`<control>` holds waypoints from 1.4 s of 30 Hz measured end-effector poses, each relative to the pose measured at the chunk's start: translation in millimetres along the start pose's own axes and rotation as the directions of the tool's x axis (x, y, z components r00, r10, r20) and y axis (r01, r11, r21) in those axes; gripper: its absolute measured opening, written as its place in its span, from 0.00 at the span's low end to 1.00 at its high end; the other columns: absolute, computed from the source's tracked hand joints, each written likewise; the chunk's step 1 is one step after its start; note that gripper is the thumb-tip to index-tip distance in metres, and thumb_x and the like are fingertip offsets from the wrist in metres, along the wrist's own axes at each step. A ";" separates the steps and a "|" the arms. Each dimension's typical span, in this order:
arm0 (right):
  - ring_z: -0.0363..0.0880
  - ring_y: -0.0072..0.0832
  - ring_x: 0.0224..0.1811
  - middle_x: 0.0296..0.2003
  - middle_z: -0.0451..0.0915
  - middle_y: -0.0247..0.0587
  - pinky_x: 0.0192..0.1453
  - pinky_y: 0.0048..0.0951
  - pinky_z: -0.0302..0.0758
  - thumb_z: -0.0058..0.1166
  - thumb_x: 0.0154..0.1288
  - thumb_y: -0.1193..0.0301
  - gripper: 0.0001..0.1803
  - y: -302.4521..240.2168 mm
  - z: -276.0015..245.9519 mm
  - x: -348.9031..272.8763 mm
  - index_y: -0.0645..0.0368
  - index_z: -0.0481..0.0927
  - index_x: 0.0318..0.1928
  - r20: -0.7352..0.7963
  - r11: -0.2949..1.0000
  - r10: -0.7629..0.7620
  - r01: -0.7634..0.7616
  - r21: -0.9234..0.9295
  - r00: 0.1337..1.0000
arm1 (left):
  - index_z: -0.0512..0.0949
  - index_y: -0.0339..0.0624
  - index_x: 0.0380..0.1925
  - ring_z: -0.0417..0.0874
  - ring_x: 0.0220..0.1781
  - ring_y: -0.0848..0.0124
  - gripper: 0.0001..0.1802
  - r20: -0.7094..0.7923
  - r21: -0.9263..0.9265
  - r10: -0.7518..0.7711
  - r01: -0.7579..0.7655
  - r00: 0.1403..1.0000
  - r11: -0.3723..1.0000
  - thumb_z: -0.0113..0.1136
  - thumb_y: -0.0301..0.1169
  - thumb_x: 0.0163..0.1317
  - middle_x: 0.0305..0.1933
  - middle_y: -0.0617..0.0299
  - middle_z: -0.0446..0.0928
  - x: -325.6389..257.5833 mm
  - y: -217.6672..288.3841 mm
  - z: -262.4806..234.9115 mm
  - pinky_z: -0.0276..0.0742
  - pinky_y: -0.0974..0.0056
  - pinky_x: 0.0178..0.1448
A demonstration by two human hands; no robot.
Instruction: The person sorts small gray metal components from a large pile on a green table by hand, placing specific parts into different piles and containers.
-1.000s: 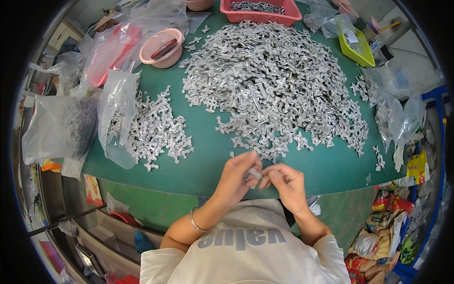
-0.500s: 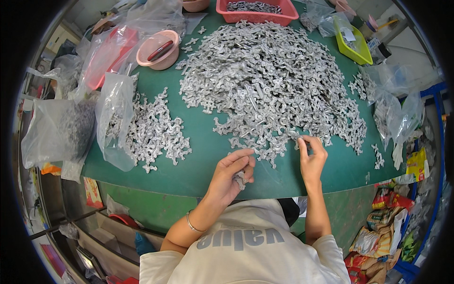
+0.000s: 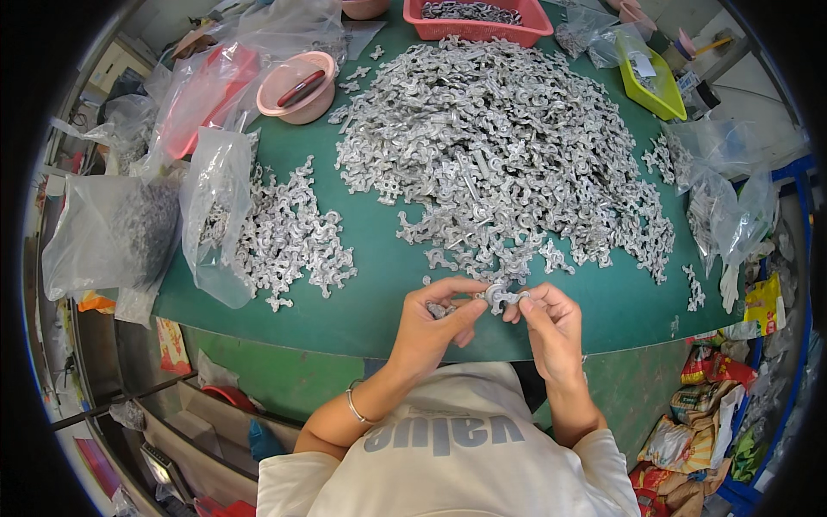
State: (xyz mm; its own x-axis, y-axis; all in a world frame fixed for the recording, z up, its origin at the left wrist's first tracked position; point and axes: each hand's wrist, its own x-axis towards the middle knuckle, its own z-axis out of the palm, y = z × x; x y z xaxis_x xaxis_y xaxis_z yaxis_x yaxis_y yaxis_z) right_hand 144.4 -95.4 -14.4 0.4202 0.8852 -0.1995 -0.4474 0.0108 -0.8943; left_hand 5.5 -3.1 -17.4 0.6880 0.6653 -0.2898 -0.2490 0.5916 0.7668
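Observation:
Between my two hands, near the table's front edge, is a small silver-grey metal casting [image 3: 497, 297] with curved arms. My left hand [image 3: 435, 323] is closed, pinching its left end between thumb and forefinger. More grey metal castings [image 3: 441, 310] sit tucked in the curled fingers of that hand. The fingertips of my right hand [image 3: 551, 323] are closed on the casting's right end. Just beyond my hands rises a large heap of similar castings [image 3: 500, 146]. A smaller pile of them [image 3: 297, 228] lies to the left.
A pink bowl [image 3: 274, 109] holding a red-handled tool stands at the back left. Clear plastic bags [image 3: 211, 241] crowd the left side, others the right. A pink tray [image 3: 482, 33] of metal parts is at the back, a yellow-green basket [image 3: 659, 102] at the back right.
My right hand has come back from the heap's edge toward my left hand with a casting. My left hand has turned and moved slightly right to meet it.

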 end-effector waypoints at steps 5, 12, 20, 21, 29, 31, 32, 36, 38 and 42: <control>0.76 0.22 0.34 0.29 0.79 0.40 0.42 0.23 0.70 0.48 0.62 0.78 0.02 -2.0 2.5 -2.5 0.64 0.73 0.33 0.018 0.994 -0.046 0.048 -0.097 0.999 | 0.76 0.33 0.36 0.65 0.16 0.82 0.08 -0.010 -0.037 -0.001 0.001 1.000 0.999 0.57 0.24 0.56 0.21 0.66 0.72 -0.8 1.2 0.8 0.60 0.75 0.20; 0.70 0.16 0.29 0.29 0.78 0.35 0.37 0.18 0.67 0.52 0.58 0.78 0.06 8.2 -10.7 9.5 0.65 0.75 0.37 -0.017 0.888 -0.136 0.114 -0.446 0.991 | 0.75 0.33 0.36 0.62 0.16 0.81 0.08 -0.132 -0.089 -0.013 0.001 0.991 0.996 0.55 0.25 0.58 0.20 0.68 0.68 2.1 4.5 -15.1 0.58 0.75 0.20; 0.68 0.28 0.32 0.36 0.74 0.39 0.32 0.25 0.65 0.56 0.51 0.77 0.12 15.1 -38.7 26.2 0.61 0.75 0.39 -0.049 0.448 -0.342 0.117 -0.886 0.938 | 0.63 0.33 0.51 0.60 0.16 0.82 0.18 -0.670 0.488 0.686 -0.527 0.286 0.696 0.48 0.24 0.62 0.22 0.67 0.67 12.2 8.0 -108.5 0.58 0.75 0.18; 0.68 0.30 0.32 0.35 0.74 0.39 0.35 0.27 0.66 0.58 0.49 0.77 0.14 13.3 -38.0 27.5 0.61 0.75 0.40 -0.070 0.465 -0.334 0.099 -0.880 0.940 | 0.62 0.33 0.52 0.60 0.15 0.82 0.18 -0.642 0.489 0.692 -0.519 0.330 0.701 0.47 0.23 0.62 0.22 0.67 0.67 11.7 6.1 -107.6 0.58 0.75 0.18; 0.71 0.36 0.32 0.29 0.75 0.42 0.38 0.29 0.69 0.59 0.48 0.78 0.12 25.3 -38.5 38.2 0.63 0.77 0.36 0.129 0.269 -0.361 0.235 -0.934 0.924 | 0.68 0.34 0.47 0.61 0.13 0.84 0.13 -0.391 0.379 0.425 -0.278 0.816 0.882 0.48 0.24 0.62 0.18 0.68 0.67 4.0 -1.4 -58.6 0.57 0.77 0.15; 0.72 0.34 0.28 0.26 0.75 0.42 0.35 0.27 0.69 0.58 0.49 0.78 0.09 22.4 -36.9 36.0 0.64 0.77 0.34 0.043 0.396 -0.368 0.198 -0.897 0.929 | 0.72 0.36 0.43 0.62 0.13 0.85 0.11 -0.279 0.421 0.280 -0.145 0.918 0.895 0.50 0.26 0.61 0.18 0.69 0.68 1.3 2.7 -51.5 0.55 0.78 0.14; 0.72 0.26 0.24 0.25 0.76 0.41 0.31 0.23 0.68 0.56 0.51 0.78 0.08 16.7 -33.9 34.8 0.66 0.78 0.34 -0.016 0.472 -0.378 0.178 -0.863 0.925 | 0.73 0.36 0.43 0.62 0.12 0.85 0.11 -0.239 0.427 0.247 -0.127 0.939 0.895 0.51 0.26 0.61 0.18 0.69 0.68 1.4 2.8 -50.2 0.54 0.78 0.14; 0.72 0.19 0.24 0.24 0.78 0.37 0.30 0.19 0.68 0.53 0.58 0.76 0.06 16.2 -35.8 23.6 0.65 0.78 0.35 -0.170 0.886 -0.165 0.070 -0.459 0.972 | 0.73 0.38 0.45 0.62 0.16 0.86 0.14 -0.104 0.444 0.129 -0.070 0.986 0.893 0.55 0.24 0.57 0.21 0.69 0.69 -2.4 7.9 -33.9 0.56 0.79 0.18; 0.72 0.18 0.24 0.23 0.78 0.37 0.31 0.18 0.68 0.52 0.60 0.75 0.06 10.6 -24.5 17.4 0.65 0.77 0.34 -0.145 0.961 -0.037 -0.004 -0.276 0.989 | 0.73 0.39 0.45 0.62 0.18 0.87 0.16 -0.015 0.478 0.138 -0.114 0.990 0.871 0.57 0.23 0.55 0.25 0.69 0.70 -4.1 7.6 -20.7 0.57 0.80 0.21; 0.73 0.17 0.24 0.23 0.78 0.37 0.30 0.18 0.67 0.50 0.62 0.73 0.06 5.0 -12.3 9.5 0.64 0.75 0.34 -0.024 0.993 0.083 -0.085 -0.088 0.996 | 0.74 0.39 0.44 0.59 0.19 0.86 0.19 0.120 0.525 0.130 -0.174 0.984 0.833 0.61 0.19 0.50 0.31 0.68 0.71 -2.4 10.2 -7.4 0.57 0.78 0.24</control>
State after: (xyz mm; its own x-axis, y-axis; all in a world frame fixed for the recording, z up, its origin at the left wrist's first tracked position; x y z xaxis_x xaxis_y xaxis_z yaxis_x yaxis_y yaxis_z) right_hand 155.9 -92.6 -25.8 0.4005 0.8716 -0.2826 -0.4105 -0.1050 -0.9058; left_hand -3.8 4.7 -13.1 0.7268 0.6768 -0.1172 0.0310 0.1381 0.9899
